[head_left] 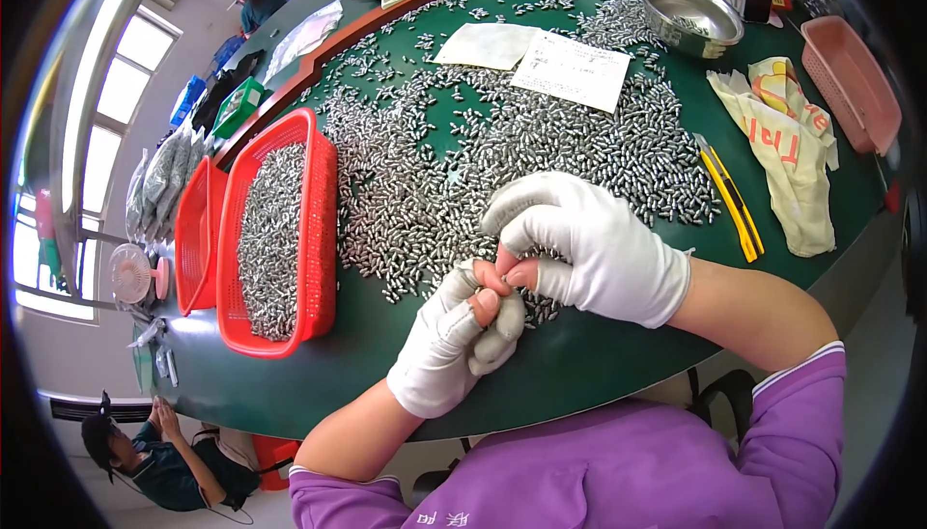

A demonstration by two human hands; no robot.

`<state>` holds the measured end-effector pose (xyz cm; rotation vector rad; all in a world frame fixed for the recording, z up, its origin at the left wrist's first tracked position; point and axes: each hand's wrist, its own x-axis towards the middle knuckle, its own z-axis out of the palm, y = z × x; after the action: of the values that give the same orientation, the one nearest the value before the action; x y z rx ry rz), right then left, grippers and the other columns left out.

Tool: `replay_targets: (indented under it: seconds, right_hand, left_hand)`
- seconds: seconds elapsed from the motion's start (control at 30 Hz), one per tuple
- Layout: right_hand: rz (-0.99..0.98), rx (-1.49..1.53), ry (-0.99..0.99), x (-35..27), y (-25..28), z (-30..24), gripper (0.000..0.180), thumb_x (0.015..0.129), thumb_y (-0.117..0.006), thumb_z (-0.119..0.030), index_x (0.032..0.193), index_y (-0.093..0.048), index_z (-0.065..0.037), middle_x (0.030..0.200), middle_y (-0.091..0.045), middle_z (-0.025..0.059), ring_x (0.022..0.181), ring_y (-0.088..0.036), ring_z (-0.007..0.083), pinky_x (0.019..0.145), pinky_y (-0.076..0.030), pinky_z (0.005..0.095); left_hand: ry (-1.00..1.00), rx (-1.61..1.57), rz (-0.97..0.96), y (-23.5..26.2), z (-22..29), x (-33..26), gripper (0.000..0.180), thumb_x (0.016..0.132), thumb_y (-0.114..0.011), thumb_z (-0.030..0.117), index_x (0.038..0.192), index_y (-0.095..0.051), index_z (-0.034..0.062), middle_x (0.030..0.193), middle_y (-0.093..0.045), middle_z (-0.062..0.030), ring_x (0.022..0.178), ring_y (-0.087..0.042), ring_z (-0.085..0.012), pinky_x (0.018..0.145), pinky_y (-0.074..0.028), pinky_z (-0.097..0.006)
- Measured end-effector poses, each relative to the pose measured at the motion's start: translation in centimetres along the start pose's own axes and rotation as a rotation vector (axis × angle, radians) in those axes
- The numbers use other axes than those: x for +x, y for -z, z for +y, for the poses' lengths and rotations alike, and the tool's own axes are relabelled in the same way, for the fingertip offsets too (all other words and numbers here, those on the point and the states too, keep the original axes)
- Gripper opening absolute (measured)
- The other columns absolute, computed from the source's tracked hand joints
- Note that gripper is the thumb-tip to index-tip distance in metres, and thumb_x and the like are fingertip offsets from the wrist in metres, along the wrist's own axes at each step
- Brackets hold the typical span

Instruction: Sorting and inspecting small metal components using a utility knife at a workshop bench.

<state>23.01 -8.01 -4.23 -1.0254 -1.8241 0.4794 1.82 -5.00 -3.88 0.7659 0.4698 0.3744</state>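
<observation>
My left hand and my right hand meet near the table's front edge, both in white gloves with some fingertips bare. The fingers of each are closed in a pinch, tip to tip. Whatever sits between them is too small and too covered to make out. Just beyond and beneath the hands spreads a wide layer of small silver metal parts, bullet-shaped and loose. A few more lie below my right hand, beside the left fingers.
Left of the pile stands a red plastic basket full of such parts, beside another red basket. Papers lie on the pile. Rightward are a yellow utility knife, a cloth bag, a metal bowl and a pink basket.
</observation>
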Motion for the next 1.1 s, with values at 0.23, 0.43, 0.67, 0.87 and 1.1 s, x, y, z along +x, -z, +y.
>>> replay_targets:
  seconds: [0.23,0.43,0.67,0.87,1.1]
  right_hand:
    - [-0.082,0.148,-0.029,-0.05,-0.13,0.67,0.015,0.080,-0.076,-0.015,0.090,-0.068,-0.008,0.103,-0.066,0.0085,0.095,-0.063,0.0275,0.085,-0.051,0.0378]
    - [-0.017,0.130,0.065,0.10,-0.25,0.35,0.013,0.081,-0.076,-0.016,0.089,-0.069,-0.008,0.100,-0.066,0.0089,0.092,-0.064,0.0281,0.082,-0.052,0.0375]
    - [0.042,0.070,0.191,0.41,-0.20,0.54,0.017,0.077,-0.077,-0.012,0.089,-0.068,-0.008,0.096,-0.066,0.0098,0.085,-0.065,0.0301,0.074,-0.052,0.0392]
    - [0.028,0.029,0.167,0.45,-0.05,0.11,0.016,0.076,-0.074,-0.009,0.092,-0.069,-0.008,0.097,-0.066,0.0082,0.089,-0.064,0.0289,0.080,-0.052,0.0387]
    - [-0.013,0.062,0.159,0.39,0.05,0.05,0.014,0.078,-0.074,-0.010,0.091,-0.069,-0.007,0.098,-0.066,0.0082,0.090,-0.064,0.0290,0.082,-0.051,0.0391]
  left_hand:
    - [0.042,0.029,0.015,-0.40,0.30,-0.04,0.026,0.097,-0.063,0.035,0.107,-0.051,0.0144,0.074,-0.048,-0.0015,0.053,-0.034,-0.0060,0.048,-0.028,-0.021]
    - [0.032,0.074,0.069,-0.98,0.39,-0.06,0.028,0.097,-0.062,0.037,0.107,-0.051,0.0134,0.074,-0.048,-0.0004,0.052,-0.033,-0.0061,0.047,-0.027,-0.021]
    - [-0.033,0.060,0.045,-0.43,0.10,0.11,0.027,0.099,-0.059,0.037,0.107,-0.051,0.0128,0.072,-0.048,-0.0008,0.049,-0.033,-0.0067,0.046,-0.027,-0.021]
    - [-0.025,0.077,0.028,-0.21,0.15,0.00,0.028,0.099,-0.058,0.039,0.105,-0.050,0.0132,0.070,-0.048,-0.0009,0.048,-0.032,-0.0072,0.045,-0.026,-0.021]
    - [-0.056,0.160,0.192,-0.99,-0.17,-0.62,0.024,0.098,-0.061,0.033,0.104,-0.049,0.0126,0.074,-0.055,-0.0042,0.050,-0.039,-0.0061,0.045,-0.030,-0.020]
